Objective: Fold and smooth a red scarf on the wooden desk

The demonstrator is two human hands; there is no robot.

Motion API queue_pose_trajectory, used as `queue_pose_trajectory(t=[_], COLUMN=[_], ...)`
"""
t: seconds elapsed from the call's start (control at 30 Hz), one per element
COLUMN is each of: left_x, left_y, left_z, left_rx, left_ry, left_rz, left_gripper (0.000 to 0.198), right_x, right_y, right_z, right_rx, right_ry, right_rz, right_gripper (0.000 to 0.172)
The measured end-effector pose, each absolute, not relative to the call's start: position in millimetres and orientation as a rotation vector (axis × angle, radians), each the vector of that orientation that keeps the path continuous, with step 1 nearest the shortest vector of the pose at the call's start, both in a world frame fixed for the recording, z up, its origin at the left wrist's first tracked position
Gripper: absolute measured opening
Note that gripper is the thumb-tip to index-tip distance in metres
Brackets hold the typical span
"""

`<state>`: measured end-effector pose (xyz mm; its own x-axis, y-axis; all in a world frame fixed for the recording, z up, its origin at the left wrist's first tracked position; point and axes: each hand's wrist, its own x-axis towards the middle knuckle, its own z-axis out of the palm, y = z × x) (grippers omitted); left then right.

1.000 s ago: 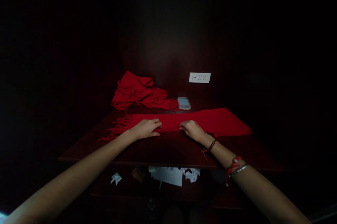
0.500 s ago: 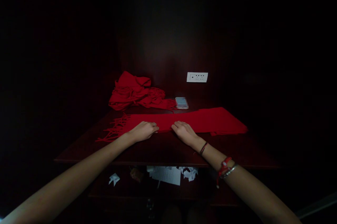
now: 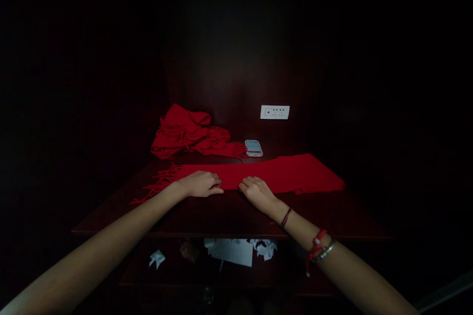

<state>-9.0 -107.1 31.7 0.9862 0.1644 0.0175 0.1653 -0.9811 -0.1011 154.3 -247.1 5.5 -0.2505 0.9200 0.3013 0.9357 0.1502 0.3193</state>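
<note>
A long red scarf [image 3: 291, 174] lies folded lengthwise across the dark table [image 3: 221, 216], its fringe spread at the left end. My left hand [image 3: 203, 184] rests on the scarf's near edge left of the middle, fingers curled down and thumb a little apart. What those fingertips grip, if anything, is hidden. On the same edge, a short way to the right, my right hand [image 3: 256, 192] has its fingers pressed together on the cloth, pinching the scarf. Cloth shows between the two hands.
A heap of red cloth [image 3: 185, 132] with fringe lies at the back left, beside a lit phone [image 3: 253, 148]. A white socket [image 3: 275, 112] is on the back wall. Below the table edge, a shelf [image 3: 148, 275] holds papers [image 3: 232, 252] and crumpled scraps [image 3: 265, 250].
My left thumb has come away slightly from the fingers. The whole view has shifted a little, and the scarf lies much as before.
</note>
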Motion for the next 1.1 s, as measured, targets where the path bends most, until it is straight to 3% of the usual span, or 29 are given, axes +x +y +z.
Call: queue_pose_trajectory(t=[0.1,0.3,0.5,0.7,0.83,0.93,1.1], left_x=[4,45,59,63,65,65,85], left_y=[-84,-38,-13,1,4,0,-24], left_z=[39,18,15,23,18,17,45], left_rx=[-3.206,-3.214,-3.427,-3.681,-3.762,-3.899,-4.147], left_ry=[-0.323,-0.873,-0.914,-0.889,-0.92,-0.996,-0.962], left_rz=[-0.016,-0.192,-0.076,-0.095,-0.113,-0.261,-0.936], left_gripper=[0.041,0.038,0.029,0.034,0.036,0.038,0.038], right_x=[147,139,140,137,130,132,161], right_y=[-251,-253,-258,-252,-243,-245,-263], right_z=[4,-2,7,15,9,11,35], right_rx=[-1.818,-1.753,-1.826,-1.907,-1.823,-1.791,-1.783], right_ry=[-2.417,-2.531,-2.476,-2.314,-2.409,-2.363,-1.817], right_rz=[-0.796,-0.806,-0.785,-0.808,-0.791,-0.756,-0.566], right_gripper=[0.015,0.012,0.013,0.025,0.015,0.016,0.024])
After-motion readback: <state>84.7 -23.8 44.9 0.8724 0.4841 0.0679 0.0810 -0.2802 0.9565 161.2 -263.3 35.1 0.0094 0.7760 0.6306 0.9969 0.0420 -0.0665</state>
